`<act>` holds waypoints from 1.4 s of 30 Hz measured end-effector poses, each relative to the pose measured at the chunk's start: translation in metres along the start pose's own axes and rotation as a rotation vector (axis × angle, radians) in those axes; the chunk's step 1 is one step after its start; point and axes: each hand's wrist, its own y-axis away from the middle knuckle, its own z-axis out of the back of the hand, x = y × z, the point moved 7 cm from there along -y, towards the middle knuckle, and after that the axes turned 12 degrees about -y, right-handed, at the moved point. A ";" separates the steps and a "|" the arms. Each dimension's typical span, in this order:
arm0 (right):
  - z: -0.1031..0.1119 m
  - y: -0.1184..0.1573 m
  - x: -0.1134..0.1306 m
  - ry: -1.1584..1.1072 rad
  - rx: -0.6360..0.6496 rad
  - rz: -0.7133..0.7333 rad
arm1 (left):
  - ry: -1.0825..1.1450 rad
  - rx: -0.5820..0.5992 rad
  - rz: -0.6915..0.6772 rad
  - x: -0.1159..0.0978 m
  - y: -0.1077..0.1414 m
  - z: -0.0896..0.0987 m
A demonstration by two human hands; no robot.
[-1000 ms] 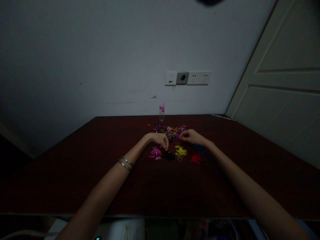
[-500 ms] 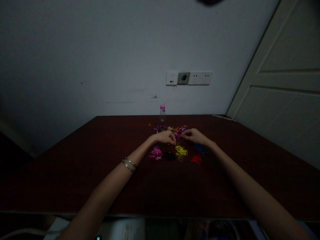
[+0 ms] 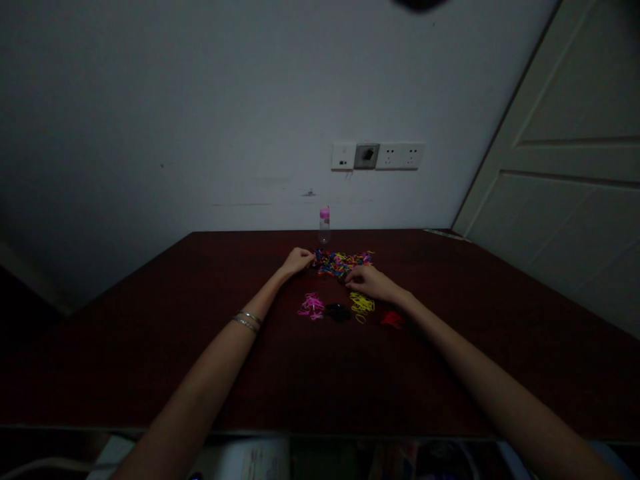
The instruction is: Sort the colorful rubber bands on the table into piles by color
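A mixed heap of small coloured rubber bands (image 3: pixel 340 263) lies toward the back of the dark red table. At its left edge my left hand (image 3: pixel 298 259) pinches its fingertips together among the bands; what they hold is too small to make out. My right hand (image 3: pixel 370 281) is at the heap's front right, fingers closed, with something dark and tiny at the tips. Nearer me lie sorted piles: pink bands (image 3: pixel 313 305), black bands (image 3: pixel 337 311), yellow bands (image 3: pixel 362 305) and red bands (image 3: pixel 393 319). My right hand is just above the yellow pile.
A clear bottle with a pink cap (image 3: pixel 325 227) stands behind the heap, close to the wall. Wall sockets (image 3: pixel 395 156) are above it. A pale panelled door (image 3: pixel 575 200) is at the right. Books and other items (image 3: pixel 250 457) sit below the table's front edge.
My left hand has moved left and back, from over the heap's front to its left edge. My right hand has shifted left and nearer me; its arm now covers the blue pile.
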 end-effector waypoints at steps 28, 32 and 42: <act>0.002 0.004 0.032 -0.291 0.186 -0.004 | 0.041 0.013 0.020 0.009 0.009 -0.003; -0.004 0.007 0.045 -0.314 0.299 0.007 | 0.039 0.015 0.022 0.003 0.008 -0.002; 0.021 0.005 0.030 -0.342 0.180 -0.033 | -0.289 0.308 -0.435 -0.093 0.029 -0.030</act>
